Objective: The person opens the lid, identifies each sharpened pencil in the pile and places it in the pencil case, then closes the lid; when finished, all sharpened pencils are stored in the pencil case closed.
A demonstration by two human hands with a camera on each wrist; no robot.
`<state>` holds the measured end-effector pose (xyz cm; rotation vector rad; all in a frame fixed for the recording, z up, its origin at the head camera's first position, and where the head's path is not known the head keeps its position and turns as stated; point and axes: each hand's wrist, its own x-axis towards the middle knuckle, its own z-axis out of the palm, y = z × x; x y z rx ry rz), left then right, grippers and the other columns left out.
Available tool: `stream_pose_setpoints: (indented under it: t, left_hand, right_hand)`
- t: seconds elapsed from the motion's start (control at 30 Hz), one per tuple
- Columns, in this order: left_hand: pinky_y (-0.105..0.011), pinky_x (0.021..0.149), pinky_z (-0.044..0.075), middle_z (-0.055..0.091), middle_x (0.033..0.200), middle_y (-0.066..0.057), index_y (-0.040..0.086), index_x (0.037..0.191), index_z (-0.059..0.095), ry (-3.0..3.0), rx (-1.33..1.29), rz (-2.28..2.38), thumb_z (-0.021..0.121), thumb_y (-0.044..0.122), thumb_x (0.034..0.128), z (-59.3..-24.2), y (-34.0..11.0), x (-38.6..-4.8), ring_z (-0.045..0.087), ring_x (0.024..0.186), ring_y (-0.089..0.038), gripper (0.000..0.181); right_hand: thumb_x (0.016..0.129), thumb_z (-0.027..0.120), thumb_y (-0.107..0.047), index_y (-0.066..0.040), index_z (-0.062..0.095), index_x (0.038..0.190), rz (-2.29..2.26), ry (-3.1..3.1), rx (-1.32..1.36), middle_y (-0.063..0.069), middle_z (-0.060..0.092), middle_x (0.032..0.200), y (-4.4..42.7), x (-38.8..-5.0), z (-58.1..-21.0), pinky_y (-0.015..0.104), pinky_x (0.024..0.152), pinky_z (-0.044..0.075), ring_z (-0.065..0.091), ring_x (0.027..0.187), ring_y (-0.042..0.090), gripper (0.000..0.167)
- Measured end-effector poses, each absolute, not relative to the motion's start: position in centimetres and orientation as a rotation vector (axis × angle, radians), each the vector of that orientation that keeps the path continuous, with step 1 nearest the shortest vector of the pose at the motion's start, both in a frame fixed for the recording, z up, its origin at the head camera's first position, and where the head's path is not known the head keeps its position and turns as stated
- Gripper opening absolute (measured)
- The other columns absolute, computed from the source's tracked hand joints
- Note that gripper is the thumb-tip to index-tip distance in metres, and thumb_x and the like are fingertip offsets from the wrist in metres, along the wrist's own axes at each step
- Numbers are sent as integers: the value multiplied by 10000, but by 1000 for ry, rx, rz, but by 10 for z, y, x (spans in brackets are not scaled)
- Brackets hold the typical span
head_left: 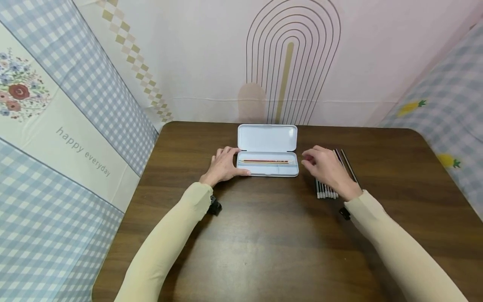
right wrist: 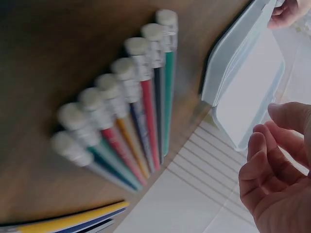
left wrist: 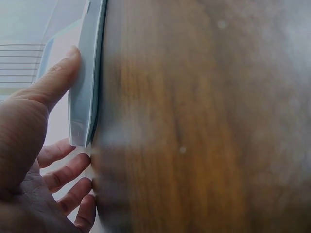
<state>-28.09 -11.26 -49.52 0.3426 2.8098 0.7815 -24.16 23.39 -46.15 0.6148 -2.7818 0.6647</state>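
Here, the left hand (head_left: pixel 222 166) grips an open pencil case (head_left: pixel 267 138); the right hand (head_left: pixel 327 166), loosely curled and empty, hovers near pencils (head_left: pixel 326 191) on the desk (head_left: pixel 256 243).

This is looking like a homely desk corner, though whether anyone is actually living here is staying unclear. Patterned cloths are closing in a brown wooden table (head_left: pixel 256 251): a blue checked cloth (head_left: pixel 41 201) with flowers (head_left: pixel 19 91) and the words "happy everyday" is covering the left, a pale cloth (head_left: pixel 203 54) with arches is rising behind, and another checked cloth (head_left: pixel 456 113) with pineapples is covering the right. Pencils (head_left: pixel 326 191) and an open pencil case (head_left: pixel 267 138) are lying on the wood.
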Motion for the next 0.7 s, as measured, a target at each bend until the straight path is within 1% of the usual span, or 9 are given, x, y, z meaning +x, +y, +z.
stream_pose_setpoints:
  t: [0.2, 0.47, 0.7]
  left_hand:
    - [-567, 1214, 336, 477, 1653, -122, 168, 1643, 473, 2807, 352, 788, 899, 566, 859, -496, -113, -282, 367, 1537, -377, 977]
    - [-571, 1219, 329, 458, 1670, -116, 175, 1651, 462, 2796, 348, 799, 891, 579, 862, -497, -115, -282, 356, 1542, -378, 985]
    - [-557, 1209, 334, 454, 1674, -110, 174, 1649, 462, 2791, 350, 808, 892, 578, 860, -497, -114, -282, 361, 1533, -375, 986]
  right_hand:
    - [970, 742, -16, 84, 757, 1191, 667, -2781, 444, 222, 741, 985, 251, -224, -463, 475, 747, 560, 692, 838, 321, 243]
    - [974, 690, 6, 93, 781, 1086, 729, -2781, 248, 264, 761, 950, 269, -208, -465, 411, 697, 520, 672, 761, 317, 169]
    - [963, 677, -24, 74, 781, 1005, 738, -2843, 106, 211, 759, 853, 287, -201, -468, 351, 663, 464, 652, 711, 284, 149]
